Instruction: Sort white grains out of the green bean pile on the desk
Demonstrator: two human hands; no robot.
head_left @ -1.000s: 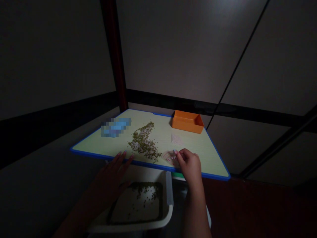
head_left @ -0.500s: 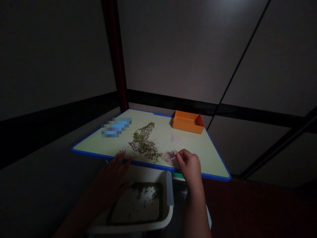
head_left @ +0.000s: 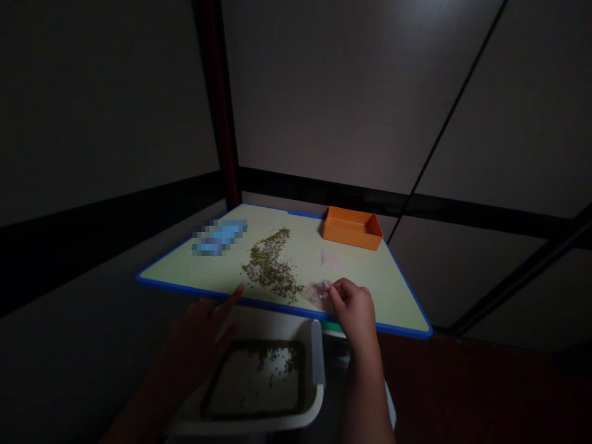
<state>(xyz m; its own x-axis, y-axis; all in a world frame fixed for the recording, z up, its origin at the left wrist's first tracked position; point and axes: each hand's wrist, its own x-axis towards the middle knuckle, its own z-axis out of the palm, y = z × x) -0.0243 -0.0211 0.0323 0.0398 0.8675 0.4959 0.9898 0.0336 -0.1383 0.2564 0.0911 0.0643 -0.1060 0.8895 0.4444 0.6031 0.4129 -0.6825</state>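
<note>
My right hand [head_left: 354, 308] hovers over the front of a pale yellow board [head_left: 379, 290] with a blue rim. Its thumb and index finger are pinched; what they hold, if anything, is too small to make out. Under those fingertips lies a small brownish-pink patch [head_left: 315, 295] with tiny pink bits. My left hand [head_left: 198, 333], in shadow, has its index finger stretched to the board's front edge and other fingers bent. It is nearest to a loose pile [head_left: 271, 265] of small green and pale pinkish pieces. Behind the pinch sits a small heap [head_left: 330, 259] of pale pinkish grains.
An orange open box [head_left: 349, 233] stands at the board's back right. A blurred blue item [head_left: 219, 237] lies at the left. Below the front edge is a white bin [head_left: 305, 419] with green bits inside. Dark panelled walls [head_left: 324, 92] enclose the back and left.
My left hand has drawn back slightly from the board edge, its outer fingers bending while the index finger stays out. My right hand keeps its pinch in nearly the same spot.
</note>
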